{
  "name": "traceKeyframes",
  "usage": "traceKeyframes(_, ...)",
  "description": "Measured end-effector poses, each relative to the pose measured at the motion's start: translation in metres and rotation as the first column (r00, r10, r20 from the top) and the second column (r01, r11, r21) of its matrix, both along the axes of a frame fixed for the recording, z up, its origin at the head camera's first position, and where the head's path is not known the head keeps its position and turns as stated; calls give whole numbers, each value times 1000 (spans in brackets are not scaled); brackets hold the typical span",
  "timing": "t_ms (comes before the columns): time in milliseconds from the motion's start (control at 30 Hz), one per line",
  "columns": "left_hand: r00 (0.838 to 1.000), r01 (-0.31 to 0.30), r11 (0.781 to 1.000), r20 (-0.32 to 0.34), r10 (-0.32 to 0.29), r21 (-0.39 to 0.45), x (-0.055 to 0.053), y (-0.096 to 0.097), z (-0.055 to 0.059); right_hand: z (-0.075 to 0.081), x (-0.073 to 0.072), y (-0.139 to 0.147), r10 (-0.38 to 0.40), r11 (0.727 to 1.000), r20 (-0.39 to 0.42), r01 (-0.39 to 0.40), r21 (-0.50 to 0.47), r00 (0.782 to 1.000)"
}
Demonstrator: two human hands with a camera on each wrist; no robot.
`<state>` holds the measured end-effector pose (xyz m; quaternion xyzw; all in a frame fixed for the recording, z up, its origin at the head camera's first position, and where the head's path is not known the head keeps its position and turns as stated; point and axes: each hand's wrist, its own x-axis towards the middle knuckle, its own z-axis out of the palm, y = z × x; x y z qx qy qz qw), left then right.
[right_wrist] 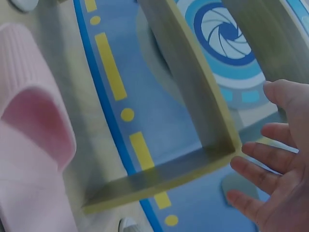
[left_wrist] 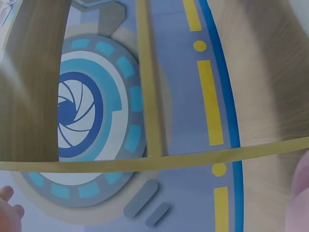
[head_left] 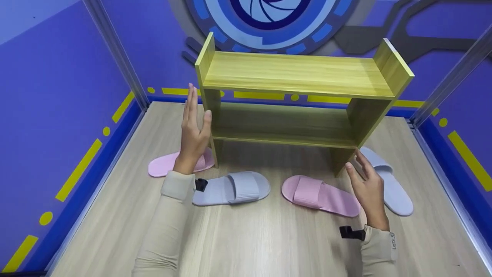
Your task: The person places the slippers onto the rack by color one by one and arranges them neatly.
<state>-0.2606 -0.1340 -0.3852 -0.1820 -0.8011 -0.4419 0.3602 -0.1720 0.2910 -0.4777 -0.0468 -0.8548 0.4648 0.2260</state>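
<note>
A wooden two-tier shoe rack (head_left: pixel 300 73) stands upright near the back wall. My left hand (head_left: pixel 195 132) is beside its left side panel, fingers straight and pointing up, thumb apart. Only a few fingertips (left_wrist: pixel 8 210) of it show in the left wrist view. By the rack's lower right side is my right hand (head_left: pixel 369 189), its fingers spread and holding nothing; in the right wrist view they reach along the panel edge. A pink slipper (head_left: pixel 163 164) lies partly behind the left hand, and a pale blue slipper (head_left: pixel 398 194) lies behind the right.
Between the hands, another pale blue slipper (head_left: pixel 246 187) and another pink slipper (head_left: pixel 307 191) lie on the wood-grain floor (head_left: pixel 246 246) in front of the rack. Blue printed walls (head_left: pixel 77 77) with yellow marks enclose the back and sides.
</note>
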Motion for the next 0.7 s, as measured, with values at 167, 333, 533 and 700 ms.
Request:
traceKeyframes(167,999,35,998,14,-35,43,-8,-2,14,-7,1,10,-27,1000,14,27,2,1000)
traceKeyframes(333,998,57,995,24,-59,83,-13,-4,27,-12,3,20,-24,1000,27,24,-10,999)
traceKeyframes(533,997,70,991,28,-74,112,-18,-8,41,-17,3,31,-8,1000,3,8,-14,1000)
traceKeyframes(700,996,86,990,8,-88,115,-23,-9,49,-21,3,40,-9,1000,46,9,3,999)
